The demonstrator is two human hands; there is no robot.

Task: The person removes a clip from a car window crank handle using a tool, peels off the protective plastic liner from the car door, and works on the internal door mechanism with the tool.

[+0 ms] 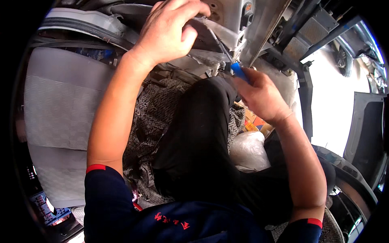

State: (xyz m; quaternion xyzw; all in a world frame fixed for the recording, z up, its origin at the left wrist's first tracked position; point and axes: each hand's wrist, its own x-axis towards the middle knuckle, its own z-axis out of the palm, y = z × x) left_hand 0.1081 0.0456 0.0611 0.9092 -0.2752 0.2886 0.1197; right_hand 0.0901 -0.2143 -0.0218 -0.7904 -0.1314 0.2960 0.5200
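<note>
My right hand (pixel 262 96) grips a screwdriver with a blue handle (pixel 238 72); its thin metal shaft (pixel 220 44) runs up and left toward the grey car body panel (pixel 227 18). My left hand (pixel 168 32) is raised near the top, its fingers curled on a dark strip of trim at the same panel, close to the shaft's tip. What the fingers hold is partly hidden. My knee in black trousers (pixel 202 133) lies between the two forearms.
A grey car seat (pixel 60 113) fills the left. Patterned fabric (pixel 150 121) covers the floor beneath my leg. A clear plastic bag (pixel 248 152) lies by my right forearm. An open door frame (pixel 306 101) with bright light outside is on the right.
</note>
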